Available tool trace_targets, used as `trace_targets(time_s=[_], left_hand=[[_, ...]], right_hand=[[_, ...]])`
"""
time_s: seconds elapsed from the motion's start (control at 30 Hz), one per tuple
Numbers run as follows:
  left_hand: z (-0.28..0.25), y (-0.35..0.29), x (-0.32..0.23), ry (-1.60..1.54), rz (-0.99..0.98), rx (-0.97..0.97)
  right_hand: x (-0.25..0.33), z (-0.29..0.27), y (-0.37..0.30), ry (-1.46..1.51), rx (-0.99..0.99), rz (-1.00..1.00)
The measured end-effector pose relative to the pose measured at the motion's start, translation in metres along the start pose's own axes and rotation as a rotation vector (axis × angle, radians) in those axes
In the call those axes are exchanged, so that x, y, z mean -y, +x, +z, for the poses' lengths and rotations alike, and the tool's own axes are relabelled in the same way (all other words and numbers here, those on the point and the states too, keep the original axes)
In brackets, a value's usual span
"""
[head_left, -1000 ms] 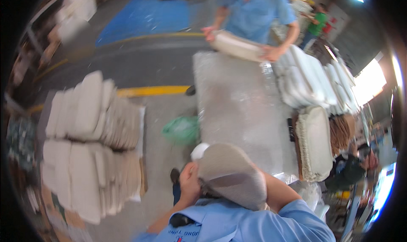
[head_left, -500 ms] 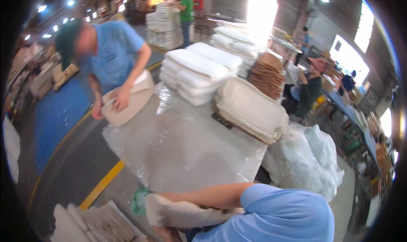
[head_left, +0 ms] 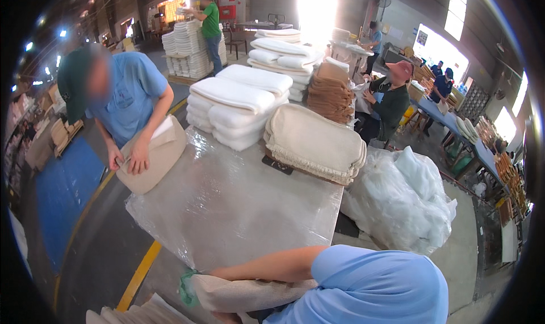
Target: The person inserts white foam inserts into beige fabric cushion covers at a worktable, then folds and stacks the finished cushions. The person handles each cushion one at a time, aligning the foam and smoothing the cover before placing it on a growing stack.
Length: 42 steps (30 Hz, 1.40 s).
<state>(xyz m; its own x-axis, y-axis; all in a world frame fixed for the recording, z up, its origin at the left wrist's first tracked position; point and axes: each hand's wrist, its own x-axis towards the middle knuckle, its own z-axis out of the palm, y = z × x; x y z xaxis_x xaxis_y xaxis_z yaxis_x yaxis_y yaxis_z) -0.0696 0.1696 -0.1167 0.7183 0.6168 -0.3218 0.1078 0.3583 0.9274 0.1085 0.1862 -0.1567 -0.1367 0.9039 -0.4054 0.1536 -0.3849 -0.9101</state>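
Note:
A beige fabric cover [head_left: 250,293] hangs in front of me at the table's near edge, between my two arms. My right arm, in a light blue sleeve, reaches leftward across its top. My right hand [head_left: 217,273] is at the cover's far left end, with its fingers hidden. Below the cover, only a small part of my left hand [head_left: 227,317] shows at the lower edge, fingers out of sight. A crumpled green plastic bag [head_left: 187,287] touches the cover's left end. At lower left lies a stack of beige fabric pieces [head_left: 136,314].
The plastic-covered table [head_left: 255,210] bears white folded pads [head_left: 238,97] and stacked cream covers [head_left: 315,142]. A co-worker [head_left: 125,91] handles a beige piece [head_left: 156,165] at its left. A big bag of white filling [head_left: 397,199] stands right. Other people work farther back.
My view has shifted, so the table and stacks sit further left and the lower-left stack shows less. My arms stay around the cover. The co-worker still handles the beige piece.

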Motion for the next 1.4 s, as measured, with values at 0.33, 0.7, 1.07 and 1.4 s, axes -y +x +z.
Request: trace_targets(time_s=[0.33, 0.7, 1.07, 1.4], left_hand=[[-0.041, 0.043, -0.028, 0.439, 0.033, 0.251], [-0.037, 0.059, -0.028, 0.604, 0.12, 0.322], [-0.08, 0.057, -0.019, 0.752, 0.035, 0.538], [-0.085, 0.075, -0.013, 0.78, 0.334, 0.629]], right_hand=[[0.036, -0.114, -0.255, 0.151, 0.33, 0.2], [0.159, -0.05, -0.388, -0.318, -0.405, -0.188], [0.199, -0.013, -0.391, -0.546, -0.972, -0.125], [0.195, 0.001, -0.386, -0.827, -1.094, -0.072]])
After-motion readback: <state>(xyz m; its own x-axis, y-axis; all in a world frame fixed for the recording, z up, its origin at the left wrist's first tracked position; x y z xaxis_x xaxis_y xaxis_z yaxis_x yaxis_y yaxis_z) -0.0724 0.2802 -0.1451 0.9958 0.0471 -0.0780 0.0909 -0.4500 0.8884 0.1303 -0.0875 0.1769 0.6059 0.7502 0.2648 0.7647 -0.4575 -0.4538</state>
